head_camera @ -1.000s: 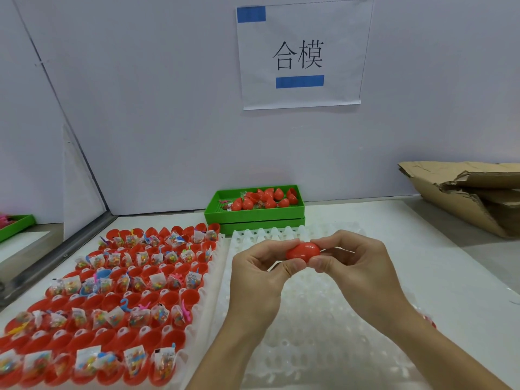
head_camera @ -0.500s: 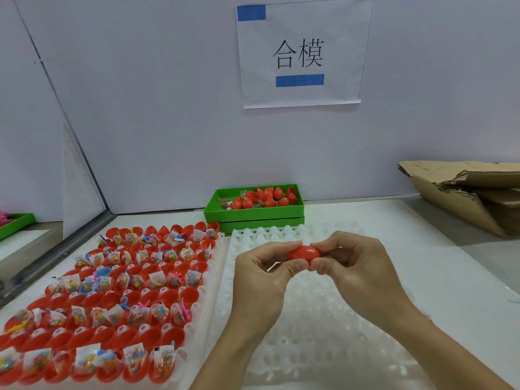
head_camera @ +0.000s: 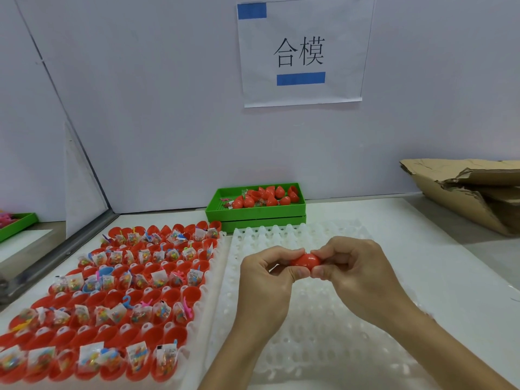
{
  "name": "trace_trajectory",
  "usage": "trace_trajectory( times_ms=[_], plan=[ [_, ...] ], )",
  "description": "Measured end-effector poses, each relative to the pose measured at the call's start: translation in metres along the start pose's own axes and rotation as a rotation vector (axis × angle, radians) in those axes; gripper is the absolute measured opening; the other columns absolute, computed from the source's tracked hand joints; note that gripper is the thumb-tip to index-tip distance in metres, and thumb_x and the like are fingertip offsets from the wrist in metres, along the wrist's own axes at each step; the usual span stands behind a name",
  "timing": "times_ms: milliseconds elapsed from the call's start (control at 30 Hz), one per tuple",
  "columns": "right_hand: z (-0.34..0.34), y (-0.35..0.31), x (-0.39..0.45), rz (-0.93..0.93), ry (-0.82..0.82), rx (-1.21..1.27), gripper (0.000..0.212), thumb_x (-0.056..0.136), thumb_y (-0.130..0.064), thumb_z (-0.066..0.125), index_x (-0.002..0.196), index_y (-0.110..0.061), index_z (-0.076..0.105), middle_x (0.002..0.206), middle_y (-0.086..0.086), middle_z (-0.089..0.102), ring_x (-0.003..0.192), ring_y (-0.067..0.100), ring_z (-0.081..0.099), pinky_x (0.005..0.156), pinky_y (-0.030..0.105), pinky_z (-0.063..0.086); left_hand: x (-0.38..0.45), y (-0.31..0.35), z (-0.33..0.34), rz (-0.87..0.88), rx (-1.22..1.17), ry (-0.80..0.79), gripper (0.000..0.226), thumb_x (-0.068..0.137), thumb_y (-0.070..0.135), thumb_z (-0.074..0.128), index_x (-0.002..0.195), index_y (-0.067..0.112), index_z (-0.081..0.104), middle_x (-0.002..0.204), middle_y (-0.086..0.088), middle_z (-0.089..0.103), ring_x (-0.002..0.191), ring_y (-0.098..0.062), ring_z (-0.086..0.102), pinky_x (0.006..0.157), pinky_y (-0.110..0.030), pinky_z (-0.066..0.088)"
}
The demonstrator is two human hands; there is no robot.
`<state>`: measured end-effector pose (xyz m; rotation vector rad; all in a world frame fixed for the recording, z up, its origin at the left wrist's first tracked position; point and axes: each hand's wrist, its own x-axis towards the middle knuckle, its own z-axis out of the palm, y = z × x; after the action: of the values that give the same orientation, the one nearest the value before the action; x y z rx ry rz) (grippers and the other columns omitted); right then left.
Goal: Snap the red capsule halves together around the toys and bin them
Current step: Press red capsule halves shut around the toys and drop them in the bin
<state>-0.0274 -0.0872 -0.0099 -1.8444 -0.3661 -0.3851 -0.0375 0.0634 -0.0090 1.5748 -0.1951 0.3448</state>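
Change: almost nothing has moved since the earlier frames; both hands stay pinched on the red capsule (head_camera: 305, 263) at the same spot, thumbs now meeting under it.
Desk (head_camera: 422, 277): white, carrying everything below.
Cardboard (head_camera: 472, 192): flattened, at the desk's far right edge.
Empty white tray (head_camera: 309, 333): in the middle of the desk, under the hands.
Filled tray (head_camera: 222, 277): along the left, its cells holding open red halves (head_camera: 191, 294) with bagged toys (head_camera: 159, 278).
Green bin (head_camera: 254, 211): at the far edge against the wall, with closed capsules inside.
Left hand (head_camera: 267, 280): fingers curled, pinching the capsule's left end.
Right hand (head_camera: 357, 274): fingers curled, pinching its right end.
Capsule: held between the two hands above the empty tray, clear of it.
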Motion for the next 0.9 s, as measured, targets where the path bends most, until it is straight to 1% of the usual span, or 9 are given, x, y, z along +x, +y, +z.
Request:
trace_trajectory(
  times_ms=[133, 300, 467, 567, 633, 700, 767, 833, 900],
  plan=[
    [0.000, 0.002, 0.000, -0.022, -0.003, -0.018, 0.021, 0.073, 0.023, 0.072, 0.073, 0.001, 0.070, 0.068, 0.007, 0.073, 0.067, 0.013, 0.073, 0.066, 0.020, 0.057, 0.000, -0.002, 0.000, 0.002, 0.000, -0.003, 0.039, 0.073, -0.019, 0.072, 0.077, 0.019, 0.077, 0.080, 0.002, 0.077, 0.079, -0.010, 0.073, 0.068, -0.014, 0.055],
    [0.001, 0.007, 0.001, -0.095, 0.006, -0.097, 0.024, 0.070, 0.027, 0.069, 0.071, 0.002, 0.069, 0.065, 0.004, 0.066, 0.061, 0.005, 0.069, 0.061, 0.016, 0.056, 0.001, -0.004, 0.001, 0.006, 0.015, 0.000, 0.044, 0.073, -0.023, 0.069, 0.075, 0.020, 0.077, 0.077, 0.001, 0.077, 0.078, -0.013, 0.073, 0.067, -0.017, 0.057],
    [0.005, 0.009, 0.000, -0.157, 0.029, -0.156, 0.025, 0.068, 0.027, 0.069, 0.071, 0.003, 0.071, 0.065, 0.006, 0.062, 0.060, 0.002, 0.066, 0.059, 0.022, 0.057, 0.002, -0.006, 0.000, 0.009, 0.007, -0.005, 0.044, 0.075, -0.026, 0.065, 0.077, 0.016, 0.077, 0.077, -0.002, 0.076, 0.072, -0.012, 0.073, 0.067, -0.018, 0.057],
    [0.003, 0.007, 0.002, -0.183, 0.019, -0.180, 0.029, 0.067, 0.025, 0.072, 0.071, -0.004, 0.075, 0.064, -0.001, 0.062, 0.060, 0.002, 0.064, 0.056, 0.012, 0.050, 0.002, -0.005, 0.001, 0.016, -0.008, -0.008, 0.043, 0.074, -0.026, 0.066, 0.075, 0.015, 0.077, 0.077, -0.002, 0.076, 0.073, -0.011, 0.073, 0.066, -0.017, 0.057],
    [0.001, 0.003, 0.003, -0.158, 0.022, -0.122, 0.036, 0.068, 0.023, 0.075, 0.072, -0.013, 0.077, 0.065, -0.003, 0.067, 0.062, 0.004, 0.066, 0.059, 0.012, 0.051, 0.003, -0.002, -0.002, 0.023, -0.023, -0.029, 0.040, 0.073, -0.023, 0.070, 0.075, 0.016, 0.076, 0.079, -0.001, 0.076, 0.076, -0.010, 0.073, 0.067, -0.016, 0.056],
    [0.000, -0.001, 0.003, -0.120, 0.021, -0.023, 0.040, 0.070, 0.018, 0.077, 0.076, -0.021, 0.078, 0.072, -0.003, 0.072, 0.065, 0.008, 0.068, 0.063, 0.017, 0.053, 0.007, 0.000, -0.008, 0.038, -0.027, -0.057, 0.036, 0.073, -0.016, 0.075, 0.080, 0.019, 0.076, 0.084, -0.001, 0.076, 0.081, -0.012, 0.073, 0.070, -0.017, 0.056],
    [0.000, -0.002, 0.003, -0.106, 0.020, 0.051, 0.035, 0.073, 0.014, 0.077, 0.087, -0.018, 0.080, 0.078, -0.001, 0.075, 0.064, 0.012, 0.067, 0.063, 0.020, 0.054, 0.010, 0.000, -0.013, 0.052, -0.039, -0.087, 0.029, 0.075, -0.008, 0.078, 0.087, 0.019, 0.075, 0.087, -0.001, 0.076, 0.085, -0.014, 0.072, 0.073, -0.019, 0.056],
    [0.000, -0.002, 0.003, -0.092, 0.008, 0.039, 0.033, 0.078, 0.011, 0.075, 0.100, -0.014, 0.080, 0.085, -0.002, 0.077, 0.064, 0.014, 0.068, 0.063, 0.021, 0.054, 0.010, 0.000, -0.014, 0.048, -0.055, -0.098, 0.025, 0.077, -0.001, 0.080, 0.093, 0.019, 0.075, 0.091, 0.000, 0.076, 0.089, -0.014, 0.072, 0.076, -0.020, 0.056],
    [-0.001, -0.003, 0.002, -0.059, -0.030, 0.024, 0.032, 0.085, 0.007, 0.071, 0.109, -0.012, 0.077, 0.092, -0.004, 0.078, 0.074, 0.013, 0.072, 0.067, 0.022, 0.057, 0.009, -0.002, -0.011, 0.047, -0.045, -0.085, 0.024, 0.079, 0.002, 0.080, 0.096, 0.020, 0.075, 0.092, 0.001, 0.076, 0.092, -0.014, 0.072, 0.076, -0.020, 0.056]
  ],
)
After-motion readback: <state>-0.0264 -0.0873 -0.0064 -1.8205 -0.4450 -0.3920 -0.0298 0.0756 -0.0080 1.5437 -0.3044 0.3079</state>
